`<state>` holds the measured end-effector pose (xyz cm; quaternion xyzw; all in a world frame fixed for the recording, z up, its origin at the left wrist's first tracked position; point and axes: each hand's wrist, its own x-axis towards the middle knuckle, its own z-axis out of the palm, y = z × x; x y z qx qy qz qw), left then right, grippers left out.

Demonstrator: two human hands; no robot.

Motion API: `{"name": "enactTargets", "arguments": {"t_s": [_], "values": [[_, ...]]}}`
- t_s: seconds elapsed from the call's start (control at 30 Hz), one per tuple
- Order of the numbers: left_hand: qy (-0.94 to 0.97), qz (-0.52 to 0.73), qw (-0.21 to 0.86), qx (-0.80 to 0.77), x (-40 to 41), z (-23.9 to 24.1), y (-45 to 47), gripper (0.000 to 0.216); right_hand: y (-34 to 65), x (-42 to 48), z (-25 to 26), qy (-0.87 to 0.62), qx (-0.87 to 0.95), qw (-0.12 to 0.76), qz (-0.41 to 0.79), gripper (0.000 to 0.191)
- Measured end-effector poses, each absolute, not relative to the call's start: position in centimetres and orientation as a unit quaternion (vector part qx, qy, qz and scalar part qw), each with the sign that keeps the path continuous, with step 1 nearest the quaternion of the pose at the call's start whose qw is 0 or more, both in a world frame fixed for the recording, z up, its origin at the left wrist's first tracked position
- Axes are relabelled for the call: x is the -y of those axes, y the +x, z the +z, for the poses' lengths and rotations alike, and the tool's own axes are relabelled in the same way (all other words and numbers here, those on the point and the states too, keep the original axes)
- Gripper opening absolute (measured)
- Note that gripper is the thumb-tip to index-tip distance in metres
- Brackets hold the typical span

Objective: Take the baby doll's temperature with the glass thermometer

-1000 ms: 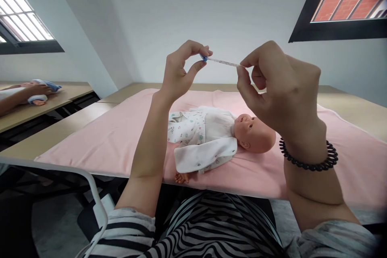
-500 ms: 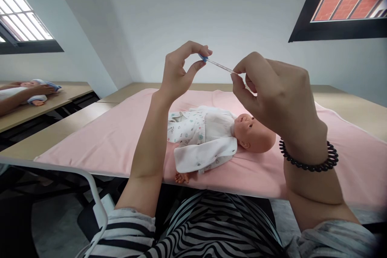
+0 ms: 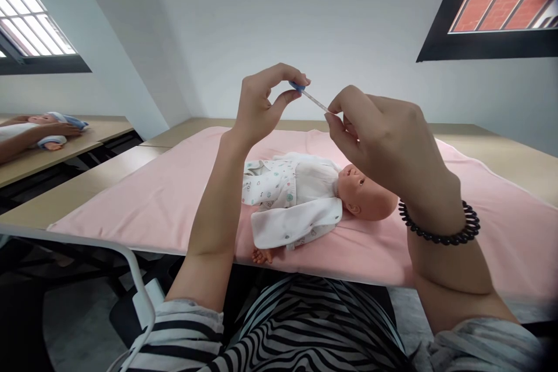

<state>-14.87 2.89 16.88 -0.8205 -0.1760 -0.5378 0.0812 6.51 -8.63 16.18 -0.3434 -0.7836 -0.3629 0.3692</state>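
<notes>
I hold a thin glass thermometer [image 3: 314,99] with a blue end up in front of me, above the table. My left hand [image 3: 261,104] pinches the blue end between thumb and forefinger. My right hand [image 3: 383,139] pinches the other end, and a black coil band sits on its wrist. Below the hands a baby doll [image 3: 314,197] in a white printed jacket lies on its back on a pink blanket [image 3: 152,203], head to the right.
The blanket covers a light wooden table [image 3: 87,186]. On another table at the far left, another person's arm [image 3: 26,139] rests by a second doll. A white chair frame [image 3: 122,256] stands at my lower left. Dark-framed windows sit high on both sides.
My right hand has slid left and down along the thermometer toward my left hand, so less of the tube shows and it now tilts down to the right.
</notes>
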Motion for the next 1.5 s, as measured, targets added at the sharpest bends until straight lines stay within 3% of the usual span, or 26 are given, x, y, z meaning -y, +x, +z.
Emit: {"name": "enactTargets", "arguments": {"t_s": [0.2, 0.9, 1.5], "values": [[-0.821, -0.558, 0.075, 0.09, -3.7, 17.1, -14.9, 0.007, 6.1, 8.5, 16.2, -0.345, 0.781, 0.347, -0.389, 0.018], [-0.817, -0.57, 0.035, 0.084, -3.1, 17.2, -15.0, 0.014, 6.0, 8.7, 16.3, -0.33, 0.759, 0.42, -0.372, 0.019], [-0.812, -0.575, 0.031, 0.093, -3.6, 17.1, -14.9, 0.016, 5.1, 9.7, 15.8, -0.363, 0.751, 0.405, -0.375, 0.02]]}}
